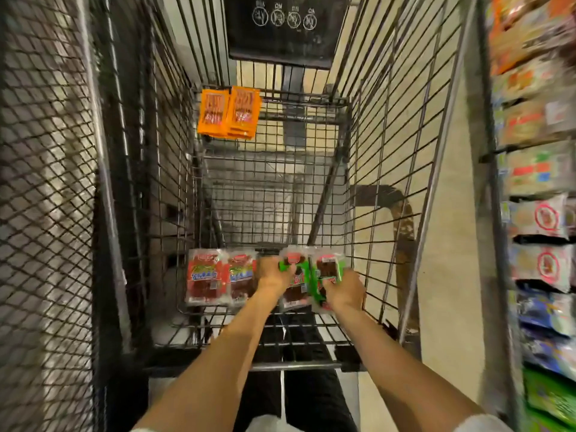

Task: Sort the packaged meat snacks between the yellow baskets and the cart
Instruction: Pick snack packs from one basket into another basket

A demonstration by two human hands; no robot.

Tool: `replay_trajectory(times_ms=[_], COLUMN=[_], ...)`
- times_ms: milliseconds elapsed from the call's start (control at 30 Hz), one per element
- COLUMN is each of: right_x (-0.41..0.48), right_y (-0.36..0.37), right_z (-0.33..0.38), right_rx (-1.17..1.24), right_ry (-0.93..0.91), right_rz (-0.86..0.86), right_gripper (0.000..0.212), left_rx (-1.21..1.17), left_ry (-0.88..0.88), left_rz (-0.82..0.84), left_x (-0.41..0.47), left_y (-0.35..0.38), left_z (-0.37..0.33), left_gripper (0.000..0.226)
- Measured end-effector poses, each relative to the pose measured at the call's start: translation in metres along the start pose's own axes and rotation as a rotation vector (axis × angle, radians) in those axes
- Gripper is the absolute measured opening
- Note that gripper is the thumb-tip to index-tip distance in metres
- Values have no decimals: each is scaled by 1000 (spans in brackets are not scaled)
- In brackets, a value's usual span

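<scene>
I look down into a wire shopping cart (389,169). Two red-labelled meat snack packs (204,277) lie side by side at the near left of the cart floor. My left hand (272,272) grips a green-labelled meat snack pack (297,283) at its upper left corner. My right hand (344,289) holds a second green-labelled pack (327,269) right beside it, low in the cart. Orange snack packs (229,112) stand in a stack at the cart's far left end. No yellow basket is in view.
A black mesh panel (46,213) rises on the left of the cart. Shelves of packaged snacks (539,182) line the right side. A dark sign plate (280,26) hangs at the cart's far end. Pale floor shows through the wire.
</scene>
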State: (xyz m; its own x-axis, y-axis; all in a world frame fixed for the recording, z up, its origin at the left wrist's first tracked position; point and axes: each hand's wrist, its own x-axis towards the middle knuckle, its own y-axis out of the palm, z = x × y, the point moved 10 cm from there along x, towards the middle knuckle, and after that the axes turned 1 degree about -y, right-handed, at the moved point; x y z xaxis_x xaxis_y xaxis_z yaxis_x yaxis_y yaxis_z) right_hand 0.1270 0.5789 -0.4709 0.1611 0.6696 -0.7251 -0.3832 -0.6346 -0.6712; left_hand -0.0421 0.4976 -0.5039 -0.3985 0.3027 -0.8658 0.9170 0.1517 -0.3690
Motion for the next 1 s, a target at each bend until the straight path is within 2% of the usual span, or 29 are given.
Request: replay_trajectory(times_ms=[100,233,267,333,400,467,533,567,633,667,767,867,1000], right_x=[3,-4,-6,-10,-15,-21,-23,-20,-10,-3,12,14,10], right_y=[-4,-6,-5,-8,-10,-13,-12,-5,17,24,24,21,23], right_z=[-2,2,3,5,13,33,57,68,76,75,65,54,53], right_rx=[-25,-199,-240,-328,-517,-690,-673,-674,-762,-802,-821,-817,-844], right_ry=[-5,-48,-45,-51,-125,-285,-492,-609,-721,-723,-706,-659,-661], right_rz=[-30,-63,-57,-48,-18,-50,-83,-60,88,149,178,146,142], right_gripper=[17,14,14,17,17,20,35,52,84,89,87,90,92], left_rx=[49,186,247,487,674,718,678,634,440,324,194,151,193], left_ry=[57,158,173,188,181,163,158,167,217,236,290,322,357], left_rz=[13,-44,-75,-142,-159,-183,-204,-174,-77,-10,127,133,90], left_x=[6,5,2,-2,-4,-1,2,5,7,8,7,3,0], left_y=[13,18,17,14,12,7,1,2,4,5,10,10,14], left_z=[-8,-17,-20,-28,-31,-33,-32,-30,-30,-31,-30,-32,-36], left_gripper=[29,23,19,25,37,44,54,60,69,73,69,54,56])
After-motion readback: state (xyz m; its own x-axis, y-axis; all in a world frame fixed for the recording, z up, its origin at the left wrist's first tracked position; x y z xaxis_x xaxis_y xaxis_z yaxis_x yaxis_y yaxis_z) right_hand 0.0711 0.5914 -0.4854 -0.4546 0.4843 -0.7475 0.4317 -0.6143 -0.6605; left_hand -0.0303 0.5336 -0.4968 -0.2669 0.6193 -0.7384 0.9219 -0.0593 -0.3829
